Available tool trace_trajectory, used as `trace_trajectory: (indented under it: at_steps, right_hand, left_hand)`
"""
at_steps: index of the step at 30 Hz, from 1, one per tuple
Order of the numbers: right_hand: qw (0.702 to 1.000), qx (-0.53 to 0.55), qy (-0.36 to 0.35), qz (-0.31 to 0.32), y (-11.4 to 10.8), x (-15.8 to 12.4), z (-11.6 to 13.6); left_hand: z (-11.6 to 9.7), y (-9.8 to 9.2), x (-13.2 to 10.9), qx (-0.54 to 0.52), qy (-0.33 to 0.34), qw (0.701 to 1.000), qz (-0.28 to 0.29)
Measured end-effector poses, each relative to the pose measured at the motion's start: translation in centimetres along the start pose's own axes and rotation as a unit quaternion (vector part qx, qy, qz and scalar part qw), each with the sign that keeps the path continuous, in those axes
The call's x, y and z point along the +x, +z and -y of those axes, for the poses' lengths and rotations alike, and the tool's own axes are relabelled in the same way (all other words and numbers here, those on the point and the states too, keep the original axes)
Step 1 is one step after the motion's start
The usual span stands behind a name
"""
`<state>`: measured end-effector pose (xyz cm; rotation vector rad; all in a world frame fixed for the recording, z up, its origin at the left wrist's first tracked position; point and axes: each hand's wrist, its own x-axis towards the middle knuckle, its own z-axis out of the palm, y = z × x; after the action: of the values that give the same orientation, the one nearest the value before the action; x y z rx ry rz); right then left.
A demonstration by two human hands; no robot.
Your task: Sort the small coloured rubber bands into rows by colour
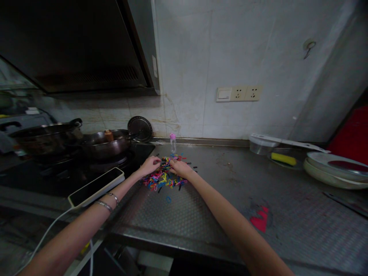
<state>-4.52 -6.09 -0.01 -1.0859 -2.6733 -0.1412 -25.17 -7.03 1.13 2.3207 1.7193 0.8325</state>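
Observation:
A heap of small coloured elastic bands [162, 178] lies on the steel counter [218, 199]. My left hand [149, 166] rests on the heap's left edge with its fingers curled. My right hand [179, 167] is on the heap's right side, fingers pinched near the left hand's fingertips. What either hand pinches is too small to make out. A small clear bottle with a pink cap [173, 143] stands upright just behind the heap. One blue band [168, 199] lies apart in front of it.
A phone [96, 186] with a white cable lies at the stove's edge under my left forearm. Two pans [103, 145] sit on the stove at the left. Stacked plates [333, 168], a yellow sponge [283, 158] and a clear container [258, 145] are at the right. A red scrap [260, 220] lies on the counter.

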Motion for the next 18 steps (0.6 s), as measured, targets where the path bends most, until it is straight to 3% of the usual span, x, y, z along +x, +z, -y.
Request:
trace_trajectory:
  at_steps: [5,11,14,18]
  right_hand:
    - [0.994,0.032,0.081,-0.061,-1.5,-1.1,-3.1]
    - [0.967,0.06,0.198,-0.148,-4.2,-4.5,-10.3]
    - [0.958,0.043,0.239,-0.151,-5.4,-6.9,-13.7]
    - [0.955,0.01,0.281,-0.097,-6.1,-9.7,-16.6]
  left_hand:
    - [-1.0,1.5,-0.7,-0.012,0.05,0.998,0.04]
    - [-1.3,3.2,-0.5,-0.042,0.053,0.995,0.072]
    - [-1.8,3.5,-0.4,-0.039,0.072,0.994,0.069]
    - [-3.1,3.4,-0.7,-0.016,0.112,0.989,0.096]
